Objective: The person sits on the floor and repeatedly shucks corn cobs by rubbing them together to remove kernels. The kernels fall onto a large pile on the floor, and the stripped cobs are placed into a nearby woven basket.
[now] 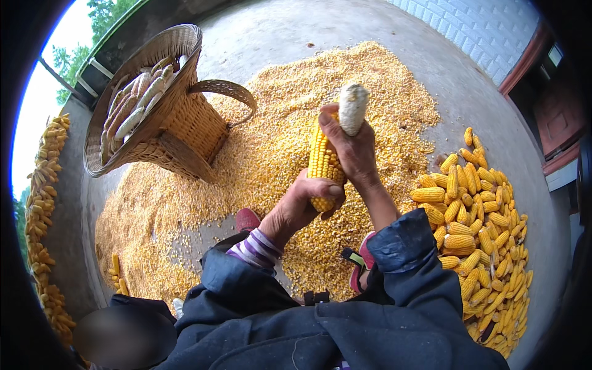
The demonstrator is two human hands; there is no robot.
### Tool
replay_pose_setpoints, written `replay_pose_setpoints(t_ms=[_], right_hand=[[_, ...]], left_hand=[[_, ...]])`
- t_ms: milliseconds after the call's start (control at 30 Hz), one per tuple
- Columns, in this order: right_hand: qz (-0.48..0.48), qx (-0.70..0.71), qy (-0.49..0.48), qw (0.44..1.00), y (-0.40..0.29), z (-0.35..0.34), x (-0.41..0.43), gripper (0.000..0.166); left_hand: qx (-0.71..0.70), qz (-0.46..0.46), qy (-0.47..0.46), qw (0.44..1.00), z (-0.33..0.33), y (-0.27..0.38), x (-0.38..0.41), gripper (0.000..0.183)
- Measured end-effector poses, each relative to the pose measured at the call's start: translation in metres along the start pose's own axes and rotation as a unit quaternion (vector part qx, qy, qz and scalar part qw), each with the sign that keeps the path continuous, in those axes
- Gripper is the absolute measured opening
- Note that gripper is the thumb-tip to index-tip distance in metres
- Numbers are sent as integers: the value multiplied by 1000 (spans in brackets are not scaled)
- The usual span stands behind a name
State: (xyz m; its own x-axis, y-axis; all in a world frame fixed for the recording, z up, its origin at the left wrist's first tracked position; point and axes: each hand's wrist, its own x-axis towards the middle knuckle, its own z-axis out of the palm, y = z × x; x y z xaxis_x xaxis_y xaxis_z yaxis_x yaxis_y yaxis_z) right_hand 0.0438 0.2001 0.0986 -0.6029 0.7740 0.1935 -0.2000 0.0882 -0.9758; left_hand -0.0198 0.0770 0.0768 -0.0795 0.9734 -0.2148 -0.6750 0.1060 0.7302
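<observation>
My left hand point(305, 199) is closed round the lower end of a yellow corn cob point(322, 155). Some kernels are gone from the cob's right side, leaving gaps between the rows. In my right hand point(349, 150) is a bare, pale corncob point(354, 108), pointing up and away from me; its fingers also lie against the top of the yellow cob. Beneath both hands spreads a wide heap of loose corn kernels point(277, 115) on the concrete floor.
A wicker basket point(185, 134) of stripped corncobs point(132, 111) stands at the upper left. Unshelled corn cobs point(481, 231) are piled at the right. More cobs point(44, 212) line the far left ledge. A person point(138, 319) is beside me at the lower left. My red shoes point(247, 219) stand among the kernels.
</observation>
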Motion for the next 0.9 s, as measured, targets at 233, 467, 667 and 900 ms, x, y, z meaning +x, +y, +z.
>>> replay_pose_setpoints(t_ms=[233,467,667,900], right_hand=[[35,173,-139,974,-21,-11,2,41],[-26,-60,-22,998,3,11,-2,31],[-18,-7,-13,1000,10,-1,4,36],[31,195,-148,969,-16,3,0,51]], left_hand=[[262,79,137,952,9,17,6,38],[334,128,108,927,0,4,6,21],[117,46,61,990,6,5,4,35],[458,243,214,827,-14,-7,16,37]])
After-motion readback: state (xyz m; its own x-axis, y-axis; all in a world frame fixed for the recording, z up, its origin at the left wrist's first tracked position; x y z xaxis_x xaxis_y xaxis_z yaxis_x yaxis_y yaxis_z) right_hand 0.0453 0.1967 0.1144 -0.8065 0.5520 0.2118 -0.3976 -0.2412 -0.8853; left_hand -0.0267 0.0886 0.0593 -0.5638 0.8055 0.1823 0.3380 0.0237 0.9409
